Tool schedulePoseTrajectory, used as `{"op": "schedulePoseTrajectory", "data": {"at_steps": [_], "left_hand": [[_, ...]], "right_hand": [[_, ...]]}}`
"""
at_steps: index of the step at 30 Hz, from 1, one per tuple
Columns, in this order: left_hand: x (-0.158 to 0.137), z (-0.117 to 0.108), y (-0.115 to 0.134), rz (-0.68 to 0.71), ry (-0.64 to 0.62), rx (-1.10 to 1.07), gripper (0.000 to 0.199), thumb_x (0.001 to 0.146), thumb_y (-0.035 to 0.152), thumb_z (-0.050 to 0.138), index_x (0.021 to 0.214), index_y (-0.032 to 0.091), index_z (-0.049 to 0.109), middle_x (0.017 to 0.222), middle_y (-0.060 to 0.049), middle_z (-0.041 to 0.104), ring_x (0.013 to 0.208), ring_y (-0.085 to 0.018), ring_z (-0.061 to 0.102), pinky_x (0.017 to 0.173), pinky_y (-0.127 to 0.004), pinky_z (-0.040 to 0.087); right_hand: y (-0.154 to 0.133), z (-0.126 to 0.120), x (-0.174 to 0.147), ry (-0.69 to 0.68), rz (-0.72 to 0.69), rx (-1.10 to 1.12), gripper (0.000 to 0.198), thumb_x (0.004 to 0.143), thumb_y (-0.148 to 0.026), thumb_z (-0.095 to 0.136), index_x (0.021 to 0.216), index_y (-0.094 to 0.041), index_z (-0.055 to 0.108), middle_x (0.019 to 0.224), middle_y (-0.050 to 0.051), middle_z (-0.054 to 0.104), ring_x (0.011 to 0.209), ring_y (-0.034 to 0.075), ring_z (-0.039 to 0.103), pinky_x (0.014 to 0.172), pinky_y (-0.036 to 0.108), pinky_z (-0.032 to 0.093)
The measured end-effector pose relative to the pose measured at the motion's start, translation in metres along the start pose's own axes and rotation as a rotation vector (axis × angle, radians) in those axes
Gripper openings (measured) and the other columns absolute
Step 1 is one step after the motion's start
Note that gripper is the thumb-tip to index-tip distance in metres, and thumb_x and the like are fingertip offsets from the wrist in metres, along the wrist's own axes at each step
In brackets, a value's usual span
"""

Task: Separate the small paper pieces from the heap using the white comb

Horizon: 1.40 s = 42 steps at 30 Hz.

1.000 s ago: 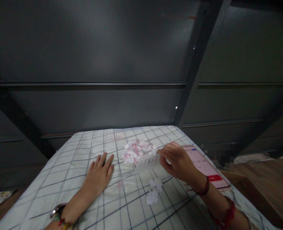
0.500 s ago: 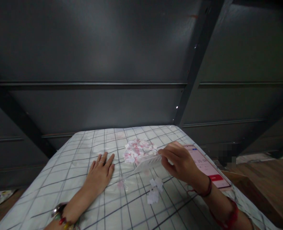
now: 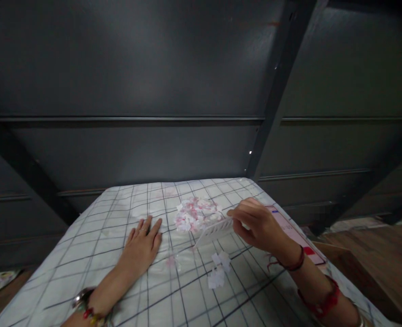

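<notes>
My left hand (image 3: 142,243) lies flat on the checked cloth, fingers spread and nothing held. In my right hand (image 3: 253,225) the fingers pinch the right end of a white slotted plastic piece (image 3: 214,234), which is tilted with its left end low near the cloth. Whether it is a comb or a basket's side cannot be made out. Right behind it is a heap of white and pink paper scraps (image 3: 194,213). A few white scraps (image 3: 217,270) lie closer to me.
A phone (image 3: 291,231) with a lit screen rests at the right edge of the checked cloth (image 3: 136,200), partly behind my right forearm. A dark panelled wall (image 3: 153,150) rises at the back. On the floor at right stands a cardboard box (image 3: 340,261).
My right hand has shifted slightly right with the white slotted piece, whose slots now show more clearly. My left hand stays in place.
</notes>
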State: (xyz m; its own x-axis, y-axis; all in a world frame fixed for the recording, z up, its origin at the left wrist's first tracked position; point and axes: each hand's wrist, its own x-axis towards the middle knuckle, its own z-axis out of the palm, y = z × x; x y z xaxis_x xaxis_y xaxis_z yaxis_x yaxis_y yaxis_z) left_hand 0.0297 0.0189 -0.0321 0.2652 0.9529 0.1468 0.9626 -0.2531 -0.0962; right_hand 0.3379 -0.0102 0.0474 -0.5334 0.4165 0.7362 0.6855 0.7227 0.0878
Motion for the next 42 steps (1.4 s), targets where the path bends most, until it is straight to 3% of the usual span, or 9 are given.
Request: {"op": "schedulePoseTrajectory", "data": {"at_steps": [5,14,23,37,42], "left_hand": [[-0.002,0.001,-0.001,0.003,0.030,-0.011,0.047,0.092,0.029,0.029,0.134,0.016,0.045,0.140,-0.015,0.040,0.127,-0.034,0.035,0.097,-0.049,0.034],[-0.001,-0.001,-0.001,-0.006,0.016,-0.037,0.047,0.092,0.030,0.028,0.134,0.015,0.045,0.141,-0.015,0.039,0.128,-0.034,0.034,0.098,-0.049,0.033],[-0.002,-0.002,0.000,0.002,0.018,-0.025,0.047,0.092,0.030,0.029,0.134,0.015,0.045,0.141,-0.016,0.039,0.128,-0.035,0.034,0.098,-0.049,0.033],[-0.002,0.005,-0.002,-0.008,0.062,-0.038,0.046,0.092,0.029,0.030,0.132,0.017,0.048,0.140,-0.014,0.041,0.128,-0.034,0.035,0.098,-0.048,0.033],[-0.001,0.004,-0.002,0.003,0.049,-0.033,0.046,0.092,0.029,0.030,0.133,0.016,0.047,0.140,-0.014,0.040,0.127,-0.034,0.035,0.097,-0.049,0.034]], "right_hand": [[0.006,-0.005,-0.002,-0.025,0.089,-0.041,0.014,0.079,-0.009,0.043,0.078,-0.017,0.055,0.063,0.001,0.055,0.061,0.015,0.046,0.061,0.029,0.036],[-0.015,0.009,0.003,0.062,-0.046,0.069,0.017,0.080,-0.007,0.044,0.088,-0.017,0.055,0.068,0.002,0.056,0.064,0.014,0.046,0.061,0.029,0.038],[0.008,0.001,-0.003,0.066,0.187,-0.211,0.017,0.082,-0.013,0.041,0.080,-0.016,0.057,0.064,0.003,0.056,0.064,0.017,0.047,0.064,0.031,0.035],[-0.003,0.003,0.001,0.045,-0.065,-0.149,0.017,0.080,-0.008,0.043,0.088,-0.018,0.054,0.062,-0.001,0.052,0.059,0.014,0.042,0.056,0.029,0.032],[-0.004,0.003,0.002,0.078,-0.062,-0.167,0.017,0.081,-0.009,0.044,0.092,-0.019,0.051,0.063,-0.001,0.052,0.059,0.014,0.041,0.057,0.029,0.033]]}}
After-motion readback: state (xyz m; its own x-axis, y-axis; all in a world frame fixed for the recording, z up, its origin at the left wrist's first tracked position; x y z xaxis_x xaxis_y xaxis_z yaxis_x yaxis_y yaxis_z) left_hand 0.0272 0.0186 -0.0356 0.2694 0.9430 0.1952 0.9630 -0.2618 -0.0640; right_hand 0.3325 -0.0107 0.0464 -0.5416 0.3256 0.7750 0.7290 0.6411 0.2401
